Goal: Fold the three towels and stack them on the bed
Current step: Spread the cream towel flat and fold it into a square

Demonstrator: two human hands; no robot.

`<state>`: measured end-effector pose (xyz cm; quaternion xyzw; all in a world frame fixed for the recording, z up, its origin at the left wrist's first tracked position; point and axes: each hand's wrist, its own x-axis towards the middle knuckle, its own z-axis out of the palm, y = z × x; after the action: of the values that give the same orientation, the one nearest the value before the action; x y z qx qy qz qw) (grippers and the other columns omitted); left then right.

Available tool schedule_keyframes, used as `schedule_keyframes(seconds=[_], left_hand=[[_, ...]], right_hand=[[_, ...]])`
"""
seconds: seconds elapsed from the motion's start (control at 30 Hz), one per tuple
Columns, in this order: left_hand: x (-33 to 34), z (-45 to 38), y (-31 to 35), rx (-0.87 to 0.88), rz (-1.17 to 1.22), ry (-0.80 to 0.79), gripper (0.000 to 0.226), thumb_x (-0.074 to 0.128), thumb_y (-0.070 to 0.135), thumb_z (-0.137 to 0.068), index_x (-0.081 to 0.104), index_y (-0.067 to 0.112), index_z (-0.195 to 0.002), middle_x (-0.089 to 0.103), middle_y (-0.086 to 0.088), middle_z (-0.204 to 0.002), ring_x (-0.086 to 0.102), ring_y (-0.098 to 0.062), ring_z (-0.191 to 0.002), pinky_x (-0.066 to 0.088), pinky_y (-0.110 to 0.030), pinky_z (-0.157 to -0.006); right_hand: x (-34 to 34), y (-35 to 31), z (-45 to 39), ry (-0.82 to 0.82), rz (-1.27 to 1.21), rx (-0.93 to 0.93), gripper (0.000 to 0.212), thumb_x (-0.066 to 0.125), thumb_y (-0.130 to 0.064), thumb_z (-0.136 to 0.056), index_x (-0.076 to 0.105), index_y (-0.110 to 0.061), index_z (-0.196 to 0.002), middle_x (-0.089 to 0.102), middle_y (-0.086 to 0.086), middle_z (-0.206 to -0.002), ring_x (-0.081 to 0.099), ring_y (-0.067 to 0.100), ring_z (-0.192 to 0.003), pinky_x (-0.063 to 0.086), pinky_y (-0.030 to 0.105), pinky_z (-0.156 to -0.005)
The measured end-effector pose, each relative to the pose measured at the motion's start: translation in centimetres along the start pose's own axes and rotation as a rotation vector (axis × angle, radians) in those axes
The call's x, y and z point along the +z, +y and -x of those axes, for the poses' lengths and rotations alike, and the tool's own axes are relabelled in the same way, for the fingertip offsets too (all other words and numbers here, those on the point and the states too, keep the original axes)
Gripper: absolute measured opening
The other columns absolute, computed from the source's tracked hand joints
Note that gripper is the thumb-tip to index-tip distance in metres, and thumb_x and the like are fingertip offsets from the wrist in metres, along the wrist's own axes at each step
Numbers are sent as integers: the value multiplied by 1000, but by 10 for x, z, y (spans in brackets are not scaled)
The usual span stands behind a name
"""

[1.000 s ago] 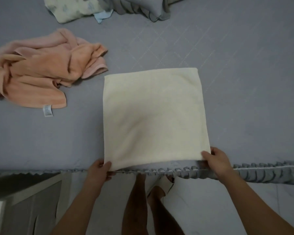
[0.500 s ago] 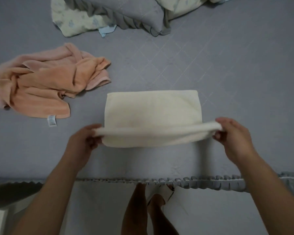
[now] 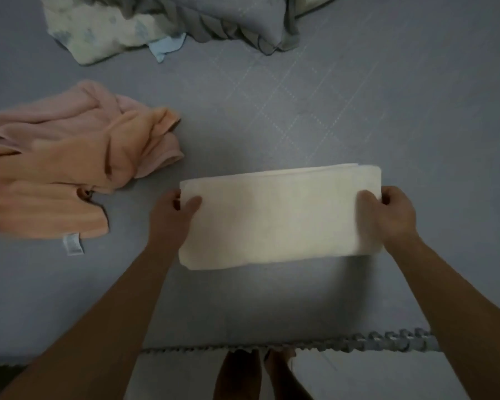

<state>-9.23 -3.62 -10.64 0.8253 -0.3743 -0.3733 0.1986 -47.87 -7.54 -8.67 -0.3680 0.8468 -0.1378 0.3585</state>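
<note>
Head view, cream towel: the cream towel [image 3: 277, 217] lies on the grey bed [image 3: 358, 96] as a wide folded strip, layered edges showing along its far side; it serves as the landmark here.
Head view, left hand: the left hand [image 3: 172, 212] pinches the strip's left end, thumb on top and fingers curled round the edge.
Head view, right hand: the right hand [image 3: 387, 212] grips the right end the same way, thumb pressed on the top face.
Head view, other towels: a crumpled heap of orange and pink towels [image 3: 64, 168] sits left of the cream towel, a little apart; whether it is two towels is hard to say, as the folds run together.
Head view, bedding: a pile of pillows [image 3: 171, 21] lies well beyond the cream towel.
Step in hand: likely the first towel, folded lengthwise and not yet squared up.
Next move: probably carrying one end over the other, which calls for matched corners and a smoothing press.
</note>
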Motion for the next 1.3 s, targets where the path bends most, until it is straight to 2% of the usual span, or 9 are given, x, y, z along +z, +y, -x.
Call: schedule_keyframes(seconds=[0.17,0.37,0.47,0.57,0.73,0.87,0.97,1.13,1.3], left_hand=[[-16,-11,0,34,142,166,30,60,44,-89,61,14,-89,60,3,-74,52,-10,-65,40,-30,-57],[1,-11,-3,-159,36,82,34,66,26,-88,54,11,-116,62,-8,-104,60,-33,-101,42,-32,-73],[10,1,9,191,-174,224,57,61,19,-86,44,2,-138,49,-24,-136,46,-40,-125,38,-43,-103],[43,24,27,650,-430,99,60,49,23,-89,38,8,-146,33,-22,-155,30,-36,-144,25,-49,-114],[72,24,-18,854,-792,-113,64,37,43,-97,28,17,-154,20,-10,-163,18,-31,-150,22,-55,-117],[52,15,-48,844,-825,-76,69,38,56,-95,24,26,-155,16,-7,-164,13,-30,-151,15,-52,-120],[44,16,-17,761,-816,-61,66,50,55,-89,44,23,-146,41,-13,-154,40,-37,-138,33,-53,-107],[40,-38,81,484,-627,-306,56,69,47,-79,53,18,-124,57,-11,-127,52,-34,-116,35,-39,-93],[20,-30,52,149,-581,-658,65,79,43,-75,57,14,-129,61,-9,-131,57,-29,-118,44,-42,-102]], right_hand=[[-6,-10,-3,85,-54,-168,20,59,-39,-87,58,-19,-92,61,-3,-81,56,18,-75,42,31,-67],[12,-15,-7,106,7,40,23,58,-26,-89,59,-15,-109,65,6,-103,60,28,-97,43,35,-81],[29,-29,14,269,221,-271,50,59,-21,-85,52,-4,-131,56,22,-130,50,41,-122,38,46,-103],[85,-45,62,51,378,-757,65,56,-23,-88,39,0,-145,38,24,-152,32,40,-142,23,51,-115],[147,-12,79,-172,718,-1099,69,44,-39,-95,28,-7,-153,20,12,-162,17,31,-149,19,55,-117],[107,30,28,-28,818,-870,81,35,-53,-92,8,-13,-157,5,11,-165,1,28,-152,1,51,-121],[67,44,16,38,768,-576,84,32,-57,-91,0,-16,-157,-1,13,-165,-3,31,-151,-7,49,-118],[33,41,42,166,374,126,89,52,-65,-72,40,-7,-138,42,22,-143,41,41,-128,30,53,-106],[42,40,73,-71,-633,638,48,73,-26,-85,57,-2,-123,64,14,-109,62,29,-91,52,37,-70]])
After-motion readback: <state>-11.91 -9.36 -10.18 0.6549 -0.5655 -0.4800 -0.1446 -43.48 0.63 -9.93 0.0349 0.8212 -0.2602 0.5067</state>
